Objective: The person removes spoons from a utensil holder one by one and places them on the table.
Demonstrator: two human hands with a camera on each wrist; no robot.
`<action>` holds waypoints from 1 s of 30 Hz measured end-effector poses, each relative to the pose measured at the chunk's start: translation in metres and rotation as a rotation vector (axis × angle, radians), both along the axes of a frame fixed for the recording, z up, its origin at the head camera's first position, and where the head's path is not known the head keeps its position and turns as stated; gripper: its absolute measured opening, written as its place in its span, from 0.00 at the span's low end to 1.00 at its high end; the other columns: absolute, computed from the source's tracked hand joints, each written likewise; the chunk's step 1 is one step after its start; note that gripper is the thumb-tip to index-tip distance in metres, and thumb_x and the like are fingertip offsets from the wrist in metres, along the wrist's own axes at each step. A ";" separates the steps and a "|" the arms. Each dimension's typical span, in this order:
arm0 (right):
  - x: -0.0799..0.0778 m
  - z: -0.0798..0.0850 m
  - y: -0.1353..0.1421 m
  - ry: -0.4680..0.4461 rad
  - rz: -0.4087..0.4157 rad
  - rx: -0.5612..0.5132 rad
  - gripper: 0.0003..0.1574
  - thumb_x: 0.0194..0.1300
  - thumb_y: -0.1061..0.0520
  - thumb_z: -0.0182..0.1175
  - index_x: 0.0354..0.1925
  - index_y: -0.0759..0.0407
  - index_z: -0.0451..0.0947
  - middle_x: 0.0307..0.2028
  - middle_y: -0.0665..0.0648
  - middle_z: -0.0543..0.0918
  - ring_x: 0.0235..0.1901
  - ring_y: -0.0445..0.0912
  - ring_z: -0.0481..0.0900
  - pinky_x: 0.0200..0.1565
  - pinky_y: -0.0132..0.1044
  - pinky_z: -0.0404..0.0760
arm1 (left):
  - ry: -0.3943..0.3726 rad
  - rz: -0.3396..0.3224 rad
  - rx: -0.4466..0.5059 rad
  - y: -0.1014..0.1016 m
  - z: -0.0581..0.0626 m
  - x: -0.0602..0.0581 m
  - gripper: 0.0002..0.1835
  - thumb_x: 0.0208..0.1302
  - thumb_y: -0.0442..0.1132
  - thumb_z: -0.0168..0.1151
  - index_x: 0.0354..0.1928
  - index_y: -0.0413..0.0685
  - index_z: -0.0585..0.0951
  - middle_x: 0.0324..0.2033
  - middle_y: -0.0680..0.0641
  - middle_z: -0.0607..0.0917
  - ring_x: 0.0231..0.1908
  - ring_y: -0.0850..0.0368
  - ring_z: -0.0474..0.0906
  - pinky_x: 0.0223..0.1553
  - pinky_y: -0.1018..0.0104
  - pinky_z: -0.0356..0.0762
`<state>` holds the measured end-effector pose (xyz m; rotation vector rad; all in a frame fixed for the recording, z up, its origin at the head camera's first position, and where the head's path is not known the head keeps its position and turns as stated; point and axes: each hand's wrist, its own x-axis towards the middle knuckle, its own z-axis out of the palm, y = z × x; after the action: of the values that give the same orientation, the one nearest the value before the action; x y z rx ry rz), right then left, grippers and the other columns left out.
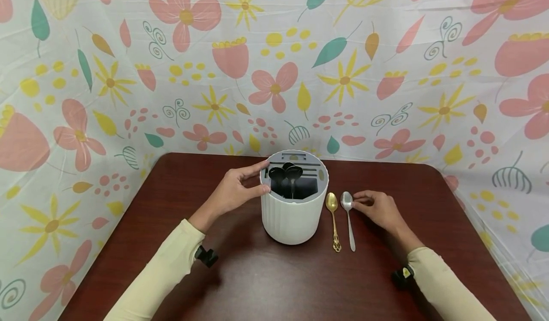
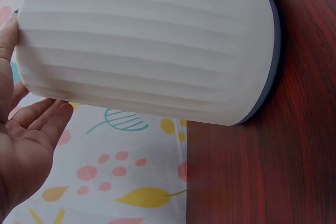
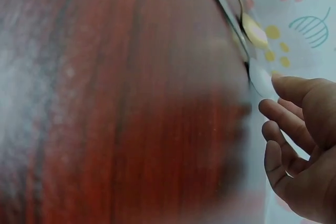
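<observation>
- Silver spoon (image 1: 349, 219): lies on the table (image 1: 283, 287), right of centre in the head view. Its bowl points to the top of the frame and its handle end to the bottom; the long axis runs nearly upright in the frame, leaning so that the handle end sits slightly farther right.
- Gold spoon (image 1: 334, 218): just left of the silver spoon, bowl likewise uppermost, the two axes nearly parallel.
- Right hand (image 1: 379, 209): your grip is partly spread, thumb and index finger at the right edge of the silver bowl. The right wrist view shows you a gap between their tips; whether they touch the metal, you cannot tell.
- Left hand (image 1: 231, 187): your grip is stretched wide, thumb and fingers against the left side of the white holder (image 1: 291, 223), which stands upright at centre.
- Black spoons (image 1: 293, 172): bowls up in the holder's large lower compartment; the handles are mostly hidden from you inside, and the rear bowl is partly covered.
- Limits: in the right wrist view the silver handle is cut off at the top edge and the bowl is washed out. The left wrist view hides the holder's opening.
</observation>
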<state>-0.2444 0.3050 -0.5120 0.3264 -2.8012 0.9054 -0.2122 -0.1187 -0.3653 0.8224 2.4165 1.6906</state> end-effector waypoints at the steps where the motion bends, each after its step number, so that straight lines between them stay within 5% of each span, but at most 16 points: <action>1: 0.000 0.002 0.000 0.008 0.000 0.000 0.18 0.58 0.48 0.69 0.44 0.54 0.84 0.34 0.50 0.88 0.39 0.51 0.84 0.43 0.52 0.78 | -0.001 -0.001 0.000 0.000 0.000 0.000 0.34 0.59 0.43 0.69 0.68 0.49 0.69 0.65 0.51 0.71 0.64 0.58 0.68 0.58 0.46 0.70; 7: 0.005 0.023 -0.003 0.054 0.016 -0.035 0.17 0.58 0.48 0.69 0.45 0.51 0.84 0.35 0.49 0.87 0.35 0.47 0.84 0.37 0.42 0.80 | -0.012 0.006 -0.005 0.000 0.000 0.001 0.34 0.59 0.42 0.69 0.68 0.49 0.69 0.65 0.51 0.71 0.63 0.59 0.69 0.58 0.47 0.71; 12: 0.011 0.058 -0.014 0.090 0.012 -0.071 0.16 0.59 0.42 0.67 0.45 0.42 0.83 0.35 0.45 0.87 0.32 0.42 0.82 0.29 0.31 0.78 | -0.016 0.010 -0.009 0.000 0.002 0.001 0.34 0.59 0.42 0.69 0.68 0.50 0.70 0.65 0.52 0.71 0.62 0.60 0.70 0.58 0.49 0.71; 20: 0.024 0.122 -0.036 0.170 0.017 -0.083 0.12 0.60 0.42 0.65 0.44 0.38 0.83 0.33 0.41 0.86 0.28 0.38 0.78 0.27 0.28 0.72 | 0.000 0.008 -0.006 0.000 0.002 0.000 0.34 0.59 0.42 0.69 0.67 0.48 0.70 0.65 0.51 0.72 0.62 0.58 0.71 0.59 0.50 0.71; 30: 0.028 0.177 -0.062 0.197 0.113 -0.144 0.11 0.61 0.46 0.66 0.44 0.37 0.84 0.33 0.42 0.86 0.28 0.38 0.80 0.29 0.26 0.74 | -0.018 0.003 0.022 0.000 -0.002 -0.003 0.34 0.58 0.43 0.70 0.67 0.51 0.71 0.64 0.54 0.73 0.60 0.58 0.73 0.57 0.48 0.72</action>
<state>-0.2167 0.2425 -0.3348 0.5265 -2.5442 1.0320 -0.2156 -0.1191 -0.3677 0.8032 2.3933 1.7208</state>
